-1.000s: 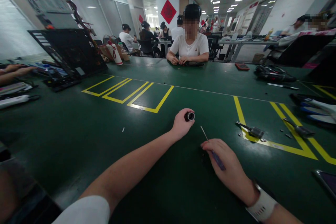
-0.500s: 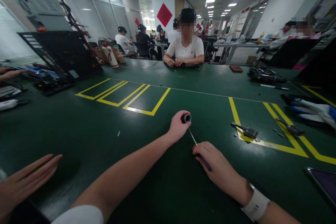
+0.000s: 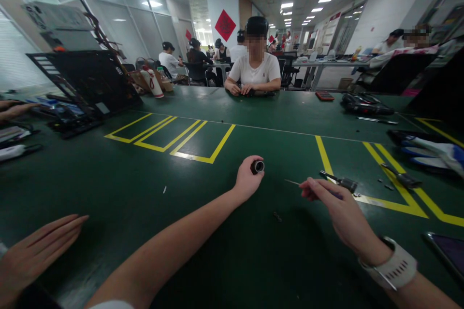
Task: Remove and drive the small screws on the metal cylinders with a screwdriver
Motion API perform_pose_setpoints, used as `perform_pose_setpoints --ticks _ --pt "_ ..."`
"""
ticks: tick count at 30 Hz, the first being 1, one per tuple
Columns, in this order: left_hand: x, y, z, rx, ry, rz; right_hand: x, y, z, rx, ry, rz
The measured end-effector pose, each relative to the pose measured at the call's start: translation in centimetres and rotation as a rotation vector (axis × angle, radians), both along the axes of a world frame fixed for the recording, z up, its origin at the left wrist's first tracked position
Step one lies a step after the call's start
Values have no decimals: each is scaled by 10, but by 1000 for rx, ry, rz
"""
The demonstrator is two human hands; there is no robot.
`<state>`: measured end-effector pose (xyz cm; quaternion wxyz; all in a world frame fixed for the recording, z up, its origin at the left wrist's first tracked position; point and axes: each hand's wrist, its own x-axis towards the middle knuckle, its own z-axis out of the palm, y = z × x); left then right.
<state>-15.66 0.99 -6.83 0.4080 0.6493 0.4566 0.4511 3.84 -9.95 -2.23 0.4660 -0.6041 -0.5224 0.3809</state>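
My left hand (image 3: pixel 248 178) is closed around a short dark hollow cylinder (image 3: pixel 257 167), whose pale metal rim and dark opening face me. My right hand (image 3: pixel 328 198), with a watch on its wrist, grips a screwdriver (image 3: pixel 292 182). Its thin shaft points left toward the cylinder, apart from it, and the dark handle is mostly hidden in my fingers. Several tiny dark parts (image 3: pixel 277 217) lie on the green table between my forearms. Just beyond my right hand lies a dark cylindrical tool part (image 3: pixel 346 184) with a metal shaft.
A second dark tool part (image 3: pixel 408 179) and small bits lie at right on the yellow tape. Blue-white gloves (image 3: pixel 431 152) and a tablet-like device (image 3: pixel 447 253) are at the right edge. Another person's hand (image 3: pixel 43 251) rests at lower left. A person (image 3: pixel 254 67) sits opposite.
My right hand has drawn the screwdriver away from the cylinder, to the right and slightly up. Tiny parts now show on the table where that hand was. My left hand stays nearly in place.
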Motion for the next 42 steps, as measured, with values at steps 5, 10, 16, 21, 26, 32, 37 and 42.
perform_pose_setpoints --ticks 5,10,16,21,26,32,37,42 --pt "-5 -29 15 -282 -236 -59 -19 -22 -5 -117 236 -72" --pt "-19 -68 31 -501 -465 -119 -26 -29 -21 -90 231 -148" --pt "-22 -77 32 -463 -476 -219 -18 -31 -31 -115 91 -110" --pt "-19 -77 30 -420 -420 -216 -21 -32 -22 -104 -57 -30" --pt "-20 -78 27 -411 -344 -215 -28 -35 -8 40 -280 99" --pt "-18 -79 25 -409 -355 -233 -38 -43 0 252 -507 274" --pt "-18 -80 27 -393 -362 -226 -31 -39 -11 47 -253 20" --pt "-19 -80 24 -378 -350 -220 -23 -38 -24 22 208 -107"
